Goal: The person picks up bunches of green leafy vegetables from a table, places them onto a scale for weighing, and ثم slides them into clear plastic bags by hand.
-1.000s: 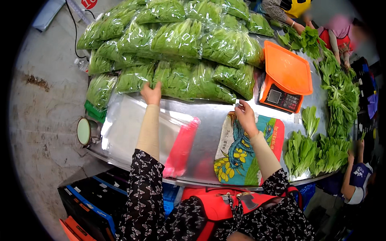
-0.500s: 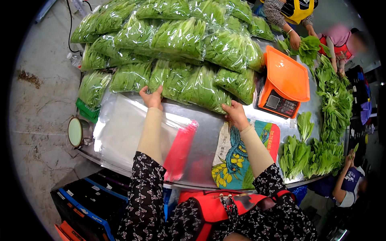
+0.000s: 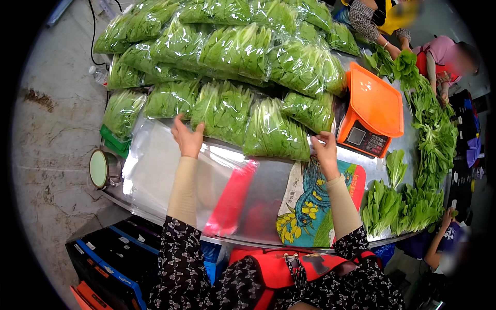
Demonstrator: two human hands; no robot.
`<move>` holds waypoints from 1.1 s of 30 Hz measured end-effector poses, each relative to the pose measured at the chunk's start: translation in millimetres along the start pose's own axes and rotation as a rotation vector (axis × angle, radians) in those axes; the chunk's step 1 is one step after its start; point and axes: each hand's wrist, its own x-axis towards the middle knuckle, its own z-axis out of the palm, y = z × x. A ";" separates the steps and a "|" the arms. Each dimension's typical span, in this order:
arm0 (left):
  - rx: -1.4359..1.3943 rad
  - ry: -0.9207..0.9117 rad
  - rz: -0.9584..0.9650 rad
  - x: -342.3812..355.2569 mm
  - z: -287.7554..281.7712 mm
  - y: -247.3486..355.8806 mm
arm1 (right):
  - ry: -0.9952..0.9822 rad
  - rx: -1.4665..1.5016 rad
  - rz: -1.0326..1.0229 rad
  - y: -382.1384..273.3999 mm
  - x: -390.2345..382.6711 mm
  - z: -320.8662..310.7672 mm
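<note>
Glossy, plump greens bag (image 3: 276, 133) slid nearer; right fingers (image 3: 318, 148) curved beside it.

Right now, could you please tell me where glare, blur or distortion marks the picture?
In the head view, glare streaks the bags and the table, whose near edge bows; a co-worker's head at upper right is blurred; the corners are black.

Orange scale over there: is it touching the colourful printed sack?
Apart. The head view shows a strip of bare metal table between the front edge of the orange scale and the printed sack.
</note>
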 end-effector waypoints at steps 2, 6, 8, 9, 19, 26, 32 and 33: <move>0.338 0.194 0.443 -10.7 3.2 52.5 | 0.015 -0.018 -0.094 1.4 6.9 -13.3; -0.632 -0.468 -0.204 -7.5 47.6 102.7 | 0.069 0.114 0.002 -13.9 14.5 -4.8; -0.851 -0.541 -0.393 -9.3 78.9 124.5 | 0.093 0.075 -0.087 -12.8 17.8 2.2; -0.923 -0.555 -0.514 -3.9 96.2 130.1 | 0.116 0.114 -0.125 -6.7 22.3 3.5; -0.890 -0.503 -0.473 49.2 158.6 157.9 | 0.204 0.011 -0.247 8.8 62.5 33.5; -0.915 -0.659 -0.458 46.2 147.7 122.9 | 0.008 0.089 -0.072 -2.7 51.8 27.2; -0.939 -0.531 -0.503 19.9 126.2 128.8 | -0.078 -0.004 -0.059 0.7 10.4 6.2; -0.939 -0.529 -0.498 21.8 124.3 130.3 | -0.086 -0.036 -0.112 -5.6 8.5 11.2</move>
